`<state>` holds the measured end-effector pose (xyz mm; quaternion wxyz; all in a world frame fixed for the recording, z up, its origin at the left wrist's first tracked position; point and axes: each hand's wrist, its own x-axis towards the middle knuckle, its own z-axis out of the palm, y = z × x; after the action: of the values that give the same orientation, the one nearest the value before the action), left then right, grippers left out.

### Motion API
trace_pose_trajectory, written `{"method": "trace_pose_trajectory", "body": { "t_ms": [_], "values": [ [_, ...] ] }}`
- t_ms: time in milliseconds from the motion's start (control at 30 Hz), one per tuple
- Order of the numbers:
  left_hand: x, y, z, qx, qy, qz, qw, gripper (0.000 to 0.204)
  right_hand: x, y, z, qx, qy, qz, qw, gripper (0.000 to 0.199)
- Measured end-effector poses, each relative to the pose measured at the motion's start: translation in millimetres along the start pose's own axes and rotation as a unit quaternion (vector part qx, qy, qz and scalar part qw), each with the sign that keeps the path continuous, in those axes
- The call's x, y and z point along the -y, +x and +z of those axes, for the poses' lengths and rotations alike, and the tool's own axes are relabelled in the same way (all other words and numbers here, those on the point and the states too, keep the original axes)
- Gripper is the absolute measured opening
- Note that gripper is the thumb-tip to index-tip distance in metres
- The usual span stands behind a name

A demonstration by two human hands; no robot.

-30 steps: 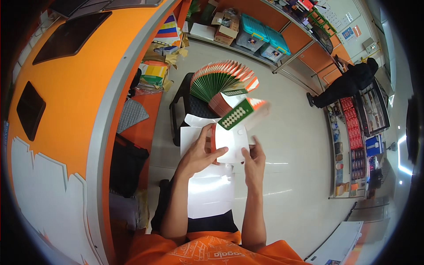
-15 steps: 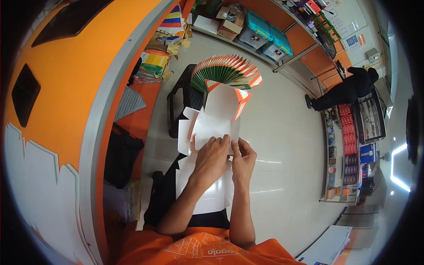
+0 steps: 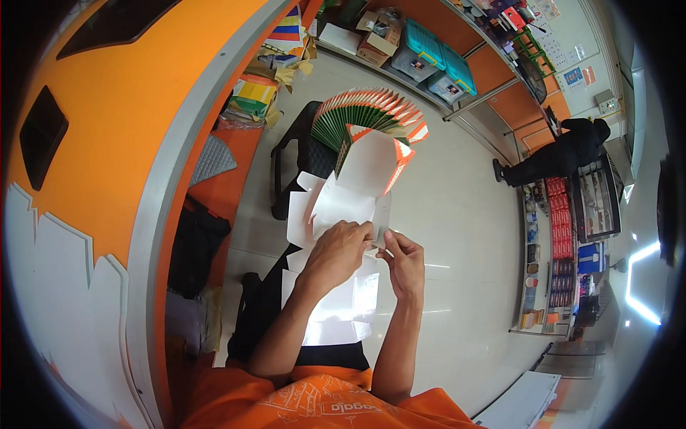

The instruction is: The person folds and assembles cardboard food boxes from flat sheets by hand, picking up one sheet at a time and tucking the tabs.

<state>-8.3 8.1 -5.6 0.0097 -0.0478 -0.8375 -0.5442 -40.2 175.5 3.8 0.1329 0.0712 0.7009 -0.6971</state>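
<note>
A partly folded cardboard box (image 3: 349, 206), white inside with orange and green printed outer faces, lies across my lap. Its raised far panel (image 3: 369, 163) curves upward, while the near panel (image 3: 330, 307) lies flat and shiny toward me. My left hand (image 3: 334, 256) has its fingers curled over the box's inner right part, gripping it near the corner. At that corner my right hand (image 3: 404, 262) pinches the right side flap between thumb and fingers. The exact fold under the left fingertips is hidden.
Beyond the box, a fanned stack of flat green and orange cartons (image 3: 364, 114) rests on a black chair (image 3: 289, 157). An orange shelf unit (image 3: 214, 179) stands close on my left. Teal-lidded bins (image 3: 421, 53) sit at the back. A person in black (image 3: 561, 154) stands far right.
My right hand has shifted slightly right and down, opening a small gap from my left hand. The near panel has tilted and catches more light.
</note>
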Motion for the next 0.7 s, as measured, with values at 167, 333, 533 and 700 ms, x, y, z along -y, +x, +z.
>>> {"method": "trace_pose_trajectory", "body": {
  "t_ms": [167,333,533,700],
  "values": [
    [-3.7,-1.3,6.4,0.011,0.025,-0.015,1.000,0.016,2.4,-1.4,2.0,-0.028,-0.079,-0.008,0.996,0.027],
    [-4.9,-4.1,11.9,0.002,0.053,0.005,0.999,0.030,-4.1,-0.2,1.4,-0.050,-0.123,-0.006,0.991,0.027],
    [-5.0,1.2,11.1,0.054,-0.002,-0.031,0.998,0.043,-5.8,-3.7,4.3,-0.064,-0.070,-0.024,0.995,0.028],
    [-7.0,0.1,7.6,-0.002,-0.029,-0.029,0.999,0.026,-1.0,-4.1,9.4,-0.078,-0.070,-0.023,0.994,0.029]
  ]
}}
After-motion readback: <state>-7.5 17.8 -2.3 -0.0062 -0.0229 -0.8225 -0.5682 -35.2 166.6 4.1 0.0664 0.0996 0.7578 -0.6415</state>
